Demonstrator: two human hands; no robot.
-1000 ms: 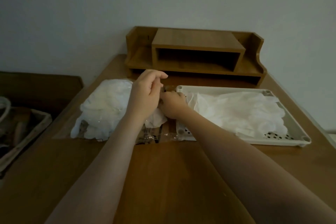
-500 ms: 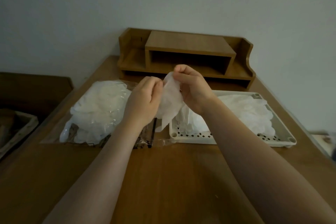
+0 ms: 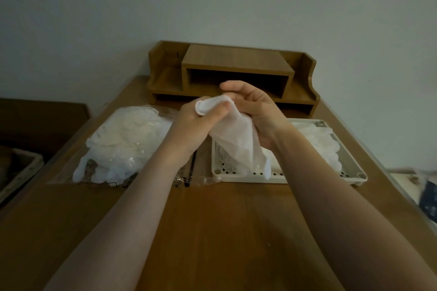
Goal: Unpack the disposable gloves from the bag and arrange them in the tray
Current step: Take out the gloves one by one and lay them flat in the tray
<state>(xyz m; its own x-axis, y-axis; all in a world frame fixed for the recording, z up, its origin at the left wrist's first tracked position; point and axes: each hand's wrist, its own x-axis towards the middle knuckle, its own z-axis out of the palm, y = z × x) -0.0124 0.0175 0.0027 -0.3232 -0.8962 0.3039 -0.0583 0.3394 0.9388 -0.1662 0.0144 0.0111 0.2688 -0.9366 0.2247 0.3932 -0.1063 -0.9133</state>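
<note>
A single white disposable glove (image 3: 236,134) hangs in the air above the gap between bag and tray. My left hand (image 3: 196,123) pinches its cuff end, and my right hand (image 3: 255,111) grips the same glove from the right side. The glove's fingers dangle down over the near left corner of the white perforated tray (image 3: 352,170). Several gloves (image 3: 316,142) lie inside the tray. To the left, the clear plastic bag (image 3: 123,142) lies flat on the table, stuffed with more white gloves.
A wooden desk organiser (image 3: 236,71) stands against the wall behind the tray and bag. The wooden table (image 3: 212,231) stretches toward me. A basket-like box (image 3: 19,172) sits off the table's left edge, and some blurred items (image 3: 421,186) lie beyond its right edge.
Both hands rose from the bag's mouth with one glove pulled out. They now hold it higher, and the glove hangs further open over the tray's corner.
</note>
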